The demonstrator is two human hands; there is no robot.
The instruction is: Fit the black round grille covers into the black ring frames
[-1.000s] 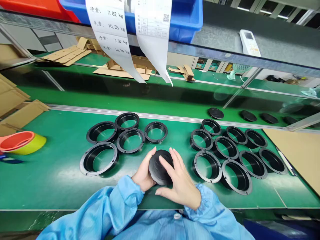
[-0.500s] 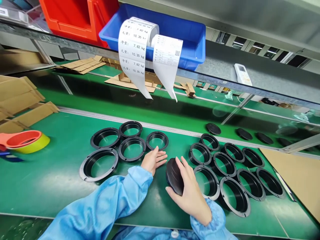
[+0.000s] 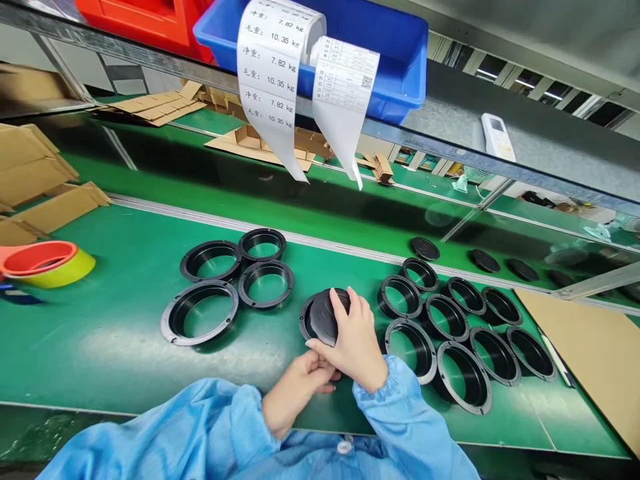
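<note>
A round black cap (image 3: 323,319) is in my right hand (image 3: 353,333), tilted over a black flanged ring (image 3: 305,321). Part of the ring's opening shows to the left of the cap; the rest is covered. My left hand (image 3: 297,387) is closed, its fingers curled against the near side of that ring, just below my right thumb. Its fingertips are partly hidden. To the left stand several similar rings (image 3: 173,325), open in the middle. A larger group of rings (image 3: 487,393) stands close to the right of my right hand.
Several black caps (image 3: 425,249) lie along the back ledge. A tape roll (image 3: 80,270) and cardboard pieces (image 3: 40,220) are at left, a cardboard sheet (image 3: 590,353) at right. Above, a shelf carries a blue bin (image 3: 400,80) with label strips (image 3: 270,87) hanging down.
The nearest ring of the left group has come toward me. My right hand has brought the cap over it. My left hand has moved from beside that ring to its near side, fingers now curled.
</note>
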